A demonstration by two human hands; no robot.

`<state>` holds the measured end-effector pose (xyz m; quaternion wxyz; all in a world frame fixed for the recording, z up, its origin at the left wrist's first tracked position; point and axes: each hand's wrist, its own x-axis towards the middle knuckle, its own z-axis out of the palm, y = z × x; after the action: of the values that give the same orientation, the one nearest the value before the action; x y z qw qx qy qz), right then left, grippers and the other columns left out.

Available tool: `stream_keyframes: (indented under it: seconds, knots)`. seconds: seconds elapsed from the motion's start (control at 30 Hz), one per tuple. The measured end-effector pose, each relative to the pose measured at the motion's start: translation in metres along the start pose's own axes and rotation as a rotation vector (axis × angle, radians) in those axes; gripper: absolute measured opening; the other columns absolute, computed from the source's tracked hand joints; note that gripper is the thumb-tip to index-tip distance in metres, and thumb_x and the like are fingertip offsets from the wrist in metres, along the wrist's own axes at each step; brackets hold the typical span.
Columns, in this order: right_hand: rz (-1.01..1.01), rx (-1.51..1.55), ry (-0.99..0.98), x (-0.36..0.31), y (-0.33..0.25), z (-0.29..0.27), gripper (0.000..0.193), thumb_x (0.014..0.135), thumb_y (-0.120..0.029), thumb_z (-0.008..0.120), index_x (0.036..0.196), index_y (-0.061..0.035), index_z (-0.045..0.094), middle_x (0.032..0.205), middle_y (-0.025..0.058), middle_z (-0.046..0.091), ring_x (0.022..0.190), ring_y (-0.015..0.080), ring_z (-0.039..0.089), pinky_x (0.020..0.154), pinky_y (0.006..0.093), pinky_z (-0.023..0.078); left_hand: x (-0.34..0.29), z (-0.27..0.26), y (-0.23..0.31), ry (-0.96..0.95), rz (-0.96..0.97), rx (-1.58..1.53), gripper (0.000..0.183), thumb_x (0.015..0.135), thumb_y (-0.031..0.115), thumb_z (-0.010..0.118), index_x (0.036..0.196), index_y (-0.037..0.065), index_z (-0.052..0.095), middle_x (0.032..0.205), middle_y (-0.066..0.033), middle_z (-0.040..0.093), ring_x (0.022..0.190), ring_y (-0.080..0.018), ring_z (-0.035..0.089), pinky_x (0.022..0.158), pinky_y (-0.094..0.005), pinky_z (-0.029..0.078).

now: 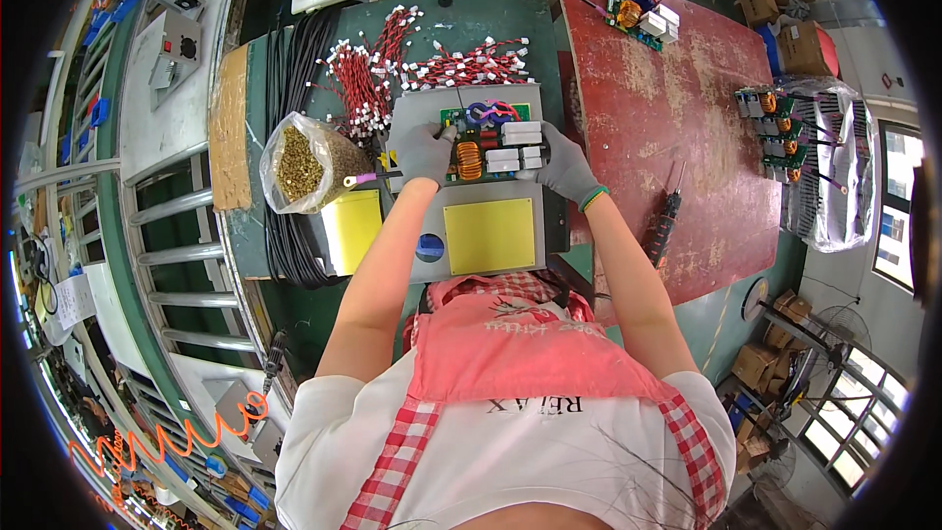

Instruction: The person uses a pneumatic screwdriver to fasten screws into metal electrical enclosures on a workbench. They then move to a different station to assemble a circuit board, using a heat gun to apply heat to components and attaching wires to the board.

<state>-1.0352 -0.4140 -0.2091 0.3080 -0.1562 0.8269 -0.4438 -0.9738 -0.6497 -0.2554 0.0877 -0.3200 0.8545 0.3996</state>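
In grey gloves, my left hand [428,154] and my right hand [568,169] grip opposite edges of a green circuit board [493,150]. It carries a copper-wound ring coil, a blue and purple coil and several white blocks. The board is over a grey metal plate [404,247]; whether it touches the plate is hidden. A yellow sheet [489,235] lies on the plate's near part. Beside my left hand, a black lead with a purple-sleeved ring terminal [364,180] sticks out leftward. An open clear bag [339,152] of small brass-coloured parts stands further left.
Red-and-white wire leads [471,67] lie beyond the plate, and black cables [291,137] run along the left. On the red table [677,103] are another circuit board [643,17] and a screwdriver [664,226]. Stacked boards [770,132] sit at its right edge. A roller conveyor [182,253] stands left.
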Motion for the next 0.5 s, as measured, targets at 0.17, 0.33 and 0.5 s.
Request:
stream_keyframes:
  seconds: [0.17, 0.33, 0.5]
  knots:
    - [0.019, 0.010, -0.019, 0.001, -0.004, -0.002, 0.075, 0.059, -0.019, 0.084, 0.120, -0.0025, 0.043, 0.106, 0.0096, 0.065, 0.101, 0.0220, 0.062, 0.088, 0.0312, 0.048, -0.002, 0.007, -0.001, 0.144, 0.210, 0.206, 0.032, 0.083, 0.030, 0.062, 0.088, -0.001, 0.068, 0.077, -0.0189, 0.065, 0.070, -0.0338, 0.062, 0.066, -0.0401, 0.048]
    - [0.067, -0.075, -0.013, -0.002, -0.013, -0.003, 0.074, 0.060, -0.018, 0.084, 0.120, -0.0039, 0.043, 0.109, 0.0099, 0.064, 0.103, 0.0202, 0.061, 0.089, 0.0304, 0.047, -0.001, 0.004, 0.009, 0.124, 0.226, 0.409, 0.030, 0.084, 0.027, 0.061, 0.100, 0.002, 0.065, 0.078, -0.0187, 0.063, 0.074, -0.0341, 0.061, 0.067, -0.0424, 0.047]
    - [0.041, 0.095, 0.027, -0.007, -0.002, 0.001, 0.084, 0.060, -0.016, 0.084, 0.129, -0.0018, 0.039, 0.115, 0.0095, 0.061, 0.105, 0.0170, 0.059, 0.091, 0.0292, 0.046, -0.008, 0.000, 0.008, 0.150, 0.210, 0.133, 0.034, 0.083, 0.021, 0.063, 0.114, 0.010, 0.058, 0.080, -0.0173, 0.063, 0.077, -0.0319, 0.061, 0.068, -0.0414, 0.047]
